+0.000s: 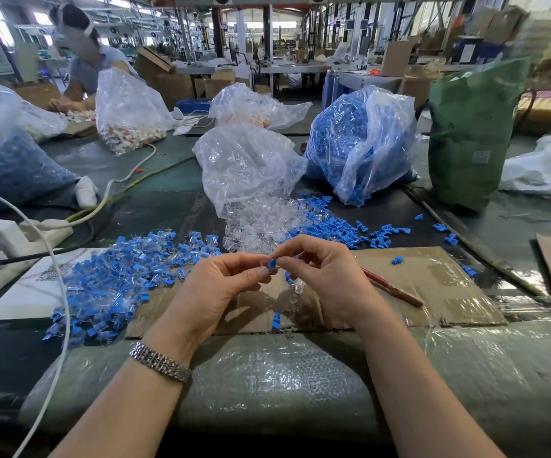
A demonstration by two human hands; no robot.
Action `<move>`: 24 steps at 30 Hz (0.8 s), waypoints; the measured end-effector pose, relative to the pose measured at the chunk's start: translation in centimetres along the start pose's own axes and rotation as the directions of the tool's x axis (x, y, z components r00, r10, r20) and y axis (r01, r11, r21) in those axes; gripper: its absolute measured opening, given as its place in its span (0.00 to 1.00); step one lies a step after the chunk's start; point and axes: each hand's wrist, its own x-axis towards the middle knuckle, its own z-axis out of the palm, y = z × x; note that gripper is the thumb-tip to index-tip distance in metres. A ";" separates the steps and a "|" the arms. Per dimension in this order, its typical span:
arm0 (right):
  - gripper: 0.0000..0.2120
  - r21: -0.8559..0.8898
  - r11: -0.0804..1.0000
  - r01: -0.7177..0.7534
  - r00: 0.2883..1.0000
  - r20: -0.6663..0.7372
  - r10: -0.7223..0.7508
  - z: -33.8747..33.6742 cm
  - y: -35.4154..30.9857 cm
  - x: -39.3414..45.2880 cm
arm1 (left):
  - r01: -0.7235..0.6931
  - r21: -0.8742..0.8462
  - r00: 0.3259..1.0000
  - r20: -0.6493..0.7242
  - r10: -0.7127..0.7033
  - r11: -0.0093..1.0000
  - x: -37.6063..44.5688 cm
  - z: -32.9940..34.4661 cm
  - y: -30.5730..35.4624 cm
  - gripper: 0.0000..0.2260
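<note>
a: nearest are the two bare forearms, coming up from the bottom edge over the bubble wrap point(267, 375), with a metal bracelet point(160, 361) on the left wrist.
b: and the hands?
a: they meet in the middle, raised above the cardboard sheet point(432, 285). the left hand point(214, 285) has its palm turned inward and its fingers curled, thumb and forefinger closed on a small blue piece point(271, 264). the right hand point(323, 272) comes in from the other side with the wrist bent, its thumb and forefinger tips nipping the same piece.
b: so both are grasping it?
a: yes. it sits between the two sets of fingertips, in the air, clear of the cardboard. a clear piece point(299, 287) pokes out below the right hand's curled lower fingers; whether they hold it i cannot tell.
b: what lies around?
a: left of the hands is a heap of joined pieces point(118, 285), blue and clear. beyond the hands a spill of clear pieces point(260, 223) runs out of an open bag point(244, 163), with loose blue pieces point(327, 223) just beside it. a red stick point(393, 289) lies on the cardboard to the right, and a stray blue piece point(276, 320) lies between the wrists.
</note>
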 end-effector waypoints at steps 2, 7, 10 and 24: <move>0.03 0.031 0.999 -0.006 1.000 -0.020 0.007 -0.2 -0.2 -0.1 | 0.010 -0.015 1.000 0.001 -0.010 1.000 0.0 -0.1 -0.1 0.13; 0.14 -0.475 0.846 -0.243 0.959 -0.251 0.135 -1.7 -0.7 -0.2 | 0.051 -0.069 0.998 -0.030 -0.053 0.996 0.1 -0.2 -0.2 0.12; 0.29 -0.801 0.390 -0.454 0.872 -0.311 0.377 -2.5 -1.0 -1.0 | 0.038 -0.062 0.998 -0.041 -0.040 0.997 0.2 -0.3 -0.3 0.12; 0.13 -0.523 0.725 -0.447 0.866 -0.050 0.498 -3.8 -3.4 -0.8 | 0.021 -0.324 0.990 -0.122 -0.064 0.946 0.4 -0.8 -0.3 0.11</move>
